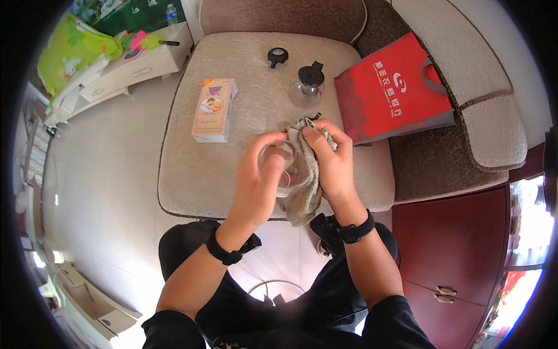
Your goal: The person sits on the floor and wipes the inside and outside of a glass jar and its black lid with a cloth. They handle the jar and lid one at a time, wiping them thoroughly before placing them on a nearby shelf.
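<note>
Left hand (254, 174), centre of frame: curled round a clear container (286, 191), its round mouth visible. Right hand (334, 160), just right of centre: fingers bent, gripping a grey-beige cloth (303, 208), bunched against the container's right side. Above centre: black-lidded clear vessel (307, 93); farther up and left, black round piece (278, 56). Left of centre: cardboard box (210, 116). All three rest on pale sofa seat (186, 180). Upper right: red bag (381, 72).

Beige sofa (186, 174), pale glossy floor (104, 180)
</note>
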